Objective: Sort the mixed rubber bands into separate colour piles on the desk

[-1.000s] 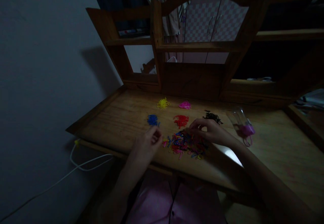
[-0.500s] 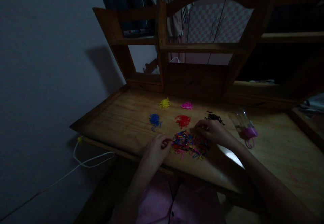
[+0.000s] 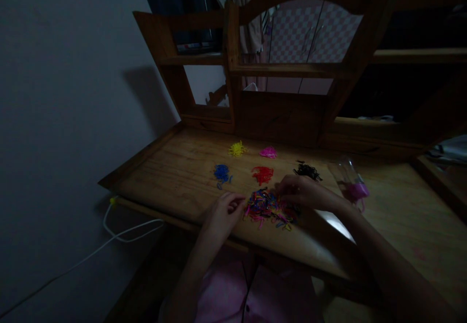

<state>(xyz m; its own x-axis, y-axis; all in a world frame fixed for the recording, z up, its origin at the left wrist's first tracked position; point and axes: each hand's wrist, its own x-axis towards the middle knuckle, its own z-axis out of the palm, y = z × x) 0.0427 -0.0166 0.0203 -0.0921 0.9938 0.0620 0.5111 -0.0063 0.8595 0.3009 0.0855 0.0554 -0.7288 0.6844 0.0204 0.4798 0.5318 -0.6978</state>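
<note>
A mixed pile of small coloured plastic clips (image 3: pixel 265 208), shaped like little safety pins, lies near the desk's front edge. At its left edge my left hand (image 3: pixel 223 212) has thumb and fingertips pinched together; whatever is between them is too small to make out. My right hand (image 3: pixel 299 190) reaches down over the pile's upper right side, fingers closed and tips partly hidden. Sorted by colour behind are a blue heap (image 3: pixel 222 172), a red heap (image 3: pixel 262 174), a yellow heap (image 3: pixel 237 149), a pink heap (image 3: pixel 268 152) and a black heap (image 3: pixel 307 171).
A clear plastic bottle (image 3: pixel 345 171) with a pink cap lies on the wooden desk (image 3: pixel 164 167) at the right. Wooden shelving (image 3: pixel 284 114) rises along the back. A white cable (image 3: pixel 138 230) hangs off the left edge by the wall.
My right hand has moved slightly left and down into the mixed pile. My left hand remains at the pile's left edge. The sorted heaps look the same.
</note>
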